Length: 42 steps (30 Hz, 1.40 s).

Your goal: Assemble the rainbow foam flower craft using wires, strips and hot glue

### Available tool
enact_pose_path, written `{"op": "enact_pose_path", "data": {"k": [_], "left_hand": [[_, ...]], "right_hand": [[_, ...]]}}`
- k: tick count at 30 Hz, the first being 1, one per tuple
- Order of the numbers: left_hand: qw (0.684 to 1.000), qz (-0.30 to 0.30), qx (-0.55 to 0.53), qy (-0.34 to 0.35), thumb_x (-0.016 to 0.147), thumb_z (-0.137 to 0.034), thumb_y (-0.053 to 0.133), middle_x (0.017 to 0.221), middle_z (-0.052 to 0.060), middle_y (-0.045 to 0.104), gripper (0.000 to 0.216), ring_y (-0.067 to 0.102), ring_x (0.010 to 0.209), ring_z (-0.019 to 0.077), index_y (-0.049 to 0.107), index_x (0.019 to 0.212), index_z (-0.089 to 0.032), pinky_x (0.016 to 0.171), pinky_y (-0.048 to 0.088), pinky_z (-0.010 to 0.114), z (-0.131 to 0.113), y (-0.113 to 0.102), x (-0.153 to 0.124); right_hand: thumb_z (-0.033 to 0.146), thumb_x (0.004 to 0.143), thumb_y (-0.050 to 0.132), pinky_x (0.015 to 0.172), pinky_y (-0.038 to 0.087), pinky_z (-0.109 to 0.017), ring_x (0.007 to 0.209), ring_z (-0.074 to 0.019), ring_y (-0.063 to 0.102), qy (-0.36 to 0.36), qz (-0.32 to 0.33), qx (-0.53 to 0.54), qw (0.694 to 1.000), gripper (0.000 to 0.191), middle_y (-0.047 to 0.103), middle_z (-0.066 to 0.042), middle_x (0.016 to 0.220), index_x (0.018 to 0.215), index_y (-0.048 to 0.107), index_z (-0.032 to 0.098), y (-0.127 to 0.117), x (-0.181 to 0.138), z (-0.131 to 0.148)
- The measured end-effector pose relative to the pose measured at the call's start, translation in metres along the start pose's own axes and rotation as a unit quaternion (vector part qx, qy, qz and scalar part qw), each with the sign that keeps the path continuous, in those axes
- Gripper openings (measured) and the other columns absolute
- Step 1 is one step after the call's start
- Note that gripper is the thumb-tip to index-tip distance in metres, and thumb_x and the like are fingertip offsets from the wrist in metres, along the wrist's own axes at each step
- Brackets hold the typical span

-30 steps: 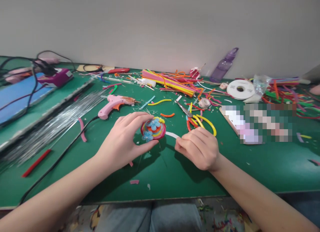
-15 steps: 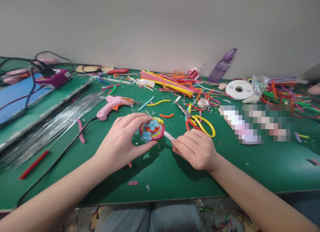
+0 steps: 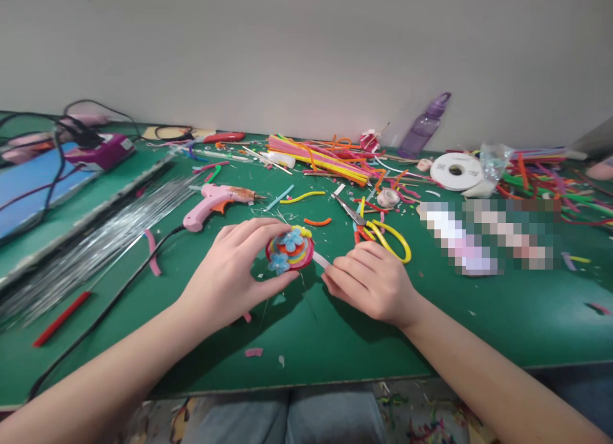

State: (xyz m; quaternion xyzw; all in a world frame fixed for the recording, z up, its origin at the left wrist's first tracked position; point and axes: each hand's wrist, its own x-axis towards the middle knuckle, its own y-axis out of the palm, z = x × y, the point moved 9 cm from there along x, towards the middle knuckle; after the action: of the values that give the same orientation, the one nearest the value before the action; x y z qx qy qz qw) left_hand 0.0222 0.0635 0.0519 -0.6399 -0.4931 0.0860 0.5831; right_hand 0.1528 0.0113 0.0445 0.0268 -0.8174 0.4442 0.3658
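My left hand (image 3: 244, 265) curves its thumb and fingers around the edge of a round craft ornament (image 3: 302, 260). The ornament is pink and red with orange and yellow bands, two light-blue flowers and a yellow trim on top. From its right side a white strip (image 3: 320, 259) runs to my right hand (image 3: 366, 281), which is closed in a pinch on the strip's other end. Just behind that hand lie scissors (image 3: 390, 234) with yellow and red handles, partly covered by my knuckles. Both hands are above the green table (image 3: 311, 342).
A pink glue gun (image 3: 211, 204) lies left, its black cord running to the front edge. Beyond are a pipe cleaner bundle (image 3: 316, 160), a purple bottle (image 3: 425, 128) and a white spool (image 3: 456, 171). Silvery strands (image 3: 110, 246) and a purple power block (image 3: 103, 153) are left.
Slightly less of the white strip shows between the ornament and my right hand, which sits a little nearer to the ornament. My left hand keeps its hold.
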Motion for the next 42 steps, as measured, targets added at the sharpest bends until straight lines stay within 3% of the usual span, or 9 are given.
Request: {"op": "enact_pose_path", "data": {"k": [4, 10, 14, 19, 26, 32, 42], "left_hand": [[1.000, 0.001, 0.001, -0.002, 0.082, -0.043, 0.064, 0.122, 0.009, 0.061, 0.046, 0.056, 0.114, 0.0248, 0.051, 0.121, -0.022, 0.097, 0.044, 0.041, 0.000, 0.000, 0.000], [1.000, -0.001, -0.001, 0.001, 0.081, -0.042, 0.064, 0.122, 0.008, 0.061, 0.047, 0.056, 0.115, 0.0246, 0.052, 0.121, -0.021, 0.096, 0.044, 0.040, 0.001, 0.000, 0.000], [1.000, -0.003, -0.003, 0.002, 0.081, -0.042, 0.064, 0.122, 0.008, 0.061, 0.047, 0.056, 0.114, 0.0238, 0.052, 0.121, -0.021, 0.096, 0.044, 0.039, 0.000, 0.000, 0.000], [1.000, -0.005, -0.002, 0.003, 0.081, -0.042, 0.064, 0.122, 0.008, 0.061, 0.047, 0.056, 0.114, 0.0239, 0.052, 0.121, -0.020, 0.096, 0.044, 0.039, 0.000, 0.000, 0.000], [1.000, -0.006, -0.002, 0.007, 0.082, -0.042, 0.064, 0.121, 0.008, 0.061, 0.046, 0.057, 0.113, 0.0234, 0.053, 0.120, -0.019, 0.096, 0.044, 0.038, -0.001, 0.000, 0.000], [1.000, -0.008, -0.001, 0.011, 0.081, -0.042, 0.065, 0.121, 0.009, 0.061, 0.047, 0.057, 0.113, 0.0240, 0.053, 0.120, -0.020, 0.096, 0.044, 0.039, 0.000, 0.001, 0.000], [1.000, -0.010, -0.003, 0.009, 0.081, -0.041, 0.065, 0.120, 0.009, 0.062, 0.045, 0.058, 0.112, 0.0242, 0.053, 0.120, -0.020, 0.094, 0.045, 0.040, -0.001, 0.001, 0.001]], "right_hand": [[0.028, 0.085, 0.063, 0.065, 0.048, -0.034, 0.070, -0.0164, 0.062, 0.036, -0.024, 0.050, 0.998, 0.014, 0.070, -0.004, 0.078, 0.091, 0.064, 0.015, -0.003, -0.002, -0.004], [0.023, 0.083, 0.067, 0.070, 0.050, -0.032, 0.076, -0.0168, 0.065, 0.191, -0.074, 0.120, 0.972, 0.009, 0.072, -0.005, 0.081, 0.090, 0.064, 0.018, -0.006, -0.002, -0.025], [0.030, 0.082, 0.069, 0.063, 0.049, -0.031, 0.065, -0.0157, 0.060, 0.260, -0.065, 0.157, 0.951, 0.014, 0.068, -0.005, 0.071, 0.083, 0.066, 0.017, 0.001, -0.003, -0.032], [0.031, 0.082, 0.068, 0.063, 0.051, -0.028, 0.071, -0.0152, 0.062, 0.317, -0.048, 0.211, 0.923, 0.014, 0.068, -0.005, 0.077, 0.088, 0.068, 0.018, 0.012, -0.008, -0.037], [0.026, 0.080, 0.070, 0.071, 0.055, -0.030, 0.076, -0.0165, 0.069, 0.326, -0.059, 0.235, 0.914, 0.010, 0.074, -0.005, 0.082, 0.084, 0.070, 0.017, 0.015, -0.006, -0.038], [0.025, 0.081, 0.069, 0.067, 0.054, -0.028, 0.069, -0.0154, 0.069, 0.351, -0.024, 0.257, 0.900, 0.010, 0.075, -0.003, 0.076, 0.082, 0.072, 0.016, 0.020, -0.006, -0.039], [0.025, 0.079, 0.070, 0.061, 0.052, -0.025, 0.063, -0.0136, 0.068, 0.376, -0.023, 0.255, 0.890, 0.011, 0.074, -0.002, 0.072, 0.082, 0.073, 0.015, 0.021, -0.010, -0.043]]}}
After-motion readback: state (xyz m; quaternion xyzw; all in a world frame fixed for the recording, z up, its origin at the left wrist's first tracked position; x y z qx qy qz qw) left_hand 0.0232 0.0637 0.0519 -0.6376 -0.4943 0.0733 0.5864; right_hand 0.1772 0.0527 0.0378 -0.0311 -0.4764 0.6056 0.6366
